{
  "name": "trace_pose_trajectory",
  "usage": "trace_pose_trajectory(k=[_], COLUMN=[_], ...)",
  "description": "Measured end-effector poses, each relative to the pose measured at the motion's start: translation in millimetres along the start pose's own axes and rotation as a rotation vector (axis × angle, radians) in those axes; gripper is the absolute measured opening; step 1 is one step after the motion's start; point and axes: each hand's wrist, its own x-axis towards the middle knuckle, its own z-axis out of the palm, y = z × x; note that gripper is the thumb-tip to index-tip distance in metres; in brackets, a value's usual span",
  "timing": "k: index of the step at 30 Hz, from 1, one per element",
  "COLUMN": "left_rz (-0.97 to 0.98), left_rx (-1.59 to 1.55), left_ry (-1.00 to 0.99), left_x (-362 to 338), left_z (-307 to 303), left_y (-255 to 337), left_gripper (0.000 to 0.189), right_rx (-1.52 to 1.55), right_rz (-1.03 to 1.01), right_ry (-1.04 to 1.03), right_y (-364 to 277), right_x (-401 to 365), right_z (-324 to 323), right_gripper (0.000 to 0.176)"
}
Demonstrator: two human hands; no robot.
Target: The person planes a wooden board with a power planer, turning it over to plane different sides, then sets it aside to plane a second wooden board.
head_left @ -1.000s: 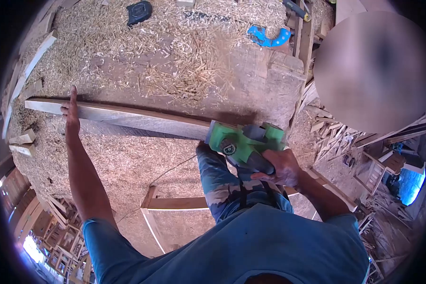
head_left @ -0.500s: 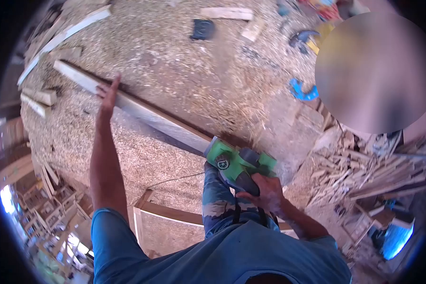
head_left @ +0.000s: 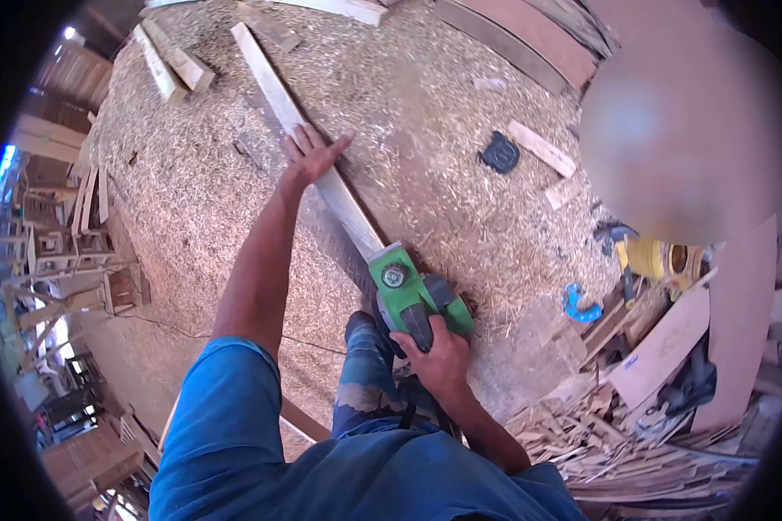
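A long wooden board [head_left: 353,212] runs from the upper left towards my legs. At its near end sits a green electric planer [head_left: 396,293] with a round black knob on its front. My right hand [head_left: 441,358] is closed around the planer's dark rear handle. Farther up the board my left hand [head_left: 311,158] lies on the wood, fingers stretched and thumb spread out to the right. The underside of the planer is hidden.
Wood shavings cover the ground. A black flat object [head_left: 500,153] and short offcuts [head_left: 542,148] lie to the right, near a blue curved piece [head_left: 580,304] and a yellow tool [head_left: 656,259]. Scrap wood [head_left: 599,451] is piled at lower right. A cord [head_left: 174,328] crosses the floor at left.
My view has turned, so the board now points more steeply away from me. My left hand, earlier side-on at the board, now lies flat on it. My right hand still holds the planer.
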Motion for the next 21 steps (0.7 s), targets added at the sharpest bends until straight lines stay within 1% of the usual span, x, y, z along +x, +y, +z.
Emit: trace_pose_trajectory(k=[2, 4, 5, 8, 11, 13, 15, 16, 18, 20, 21], left_rz=[-0.006, -0.1, -0.101, -0.084, -0.044, 0.022, 0.115, 0.159, 0.149, -0.084, -0.17], left_rx=[-0.118, -0.288, -0.304, -0.395, -0.453, -0.554, -0.711, -0.791, -1.07, -1.154, -1.141], left_ry=[-0.04, 0.067, 0.045, 0.027, 0.011, 0.046, 0.101, 0.129, 0.441, 0.628, 0.656], left_x=[-1.9, 44.1, 38.3, 32.0, 18.4, -4.2, -41.4, -55.7, -48.0, -91.9, -108.9], left_z=[-3.7, 45.3, 41.6, 35.7, 29.2, 6.9, -25.2, -30.2, 21.7, 28.6, 47.0], left_y=[4.0, -23.3, -18.2, -12.3, -8.4, -4.8, -12.3, -18.6, -48.9, -57.3, -62.1], left_gripper=[0.098, 0.135, 0.141, 0.143, 0.134, 0.121, 0.105, 0.098, 0.079, 0.075, 0.072], right_rx=[-0.021, -0.042, -0.036, -0.03, -0.044, -0.02, -0.042, -0.053, -0.048, -0.047, -0.052], right_rz=[-0.02, -0.036, -0.043, -0.054, -0.04, -0.007, 0.002, 0.005, 0.01, 0.011, 0.012], right_ry=[0.011, 0.014, 0.015, 0.018, -0.012, -0.037, -0.039, -0.044, -0.054, -0.06, -0.063], right_y=[-13.8, -24.8, -30.6, -48.2, -64.2, -77.0, -92.5, -99.9, -115.6, -133.7, -143.5], right_x=[20.2, 40.2, 49.2, 79.5, 104.4, 123.4, 143.4, 154.1, 176.4, 200.7, 212.9], right_z=[7.0, 15.9, 20.0, 31.1, 42.3, 49.4, 57.6, 61.7, 70.6, 80.0, 83.6], right_gripper=[0.062, 0.062, 0.062, 0.063, 0.066, 0.068, 0.069, 0.069, 0.069, 0.069, 0.069])
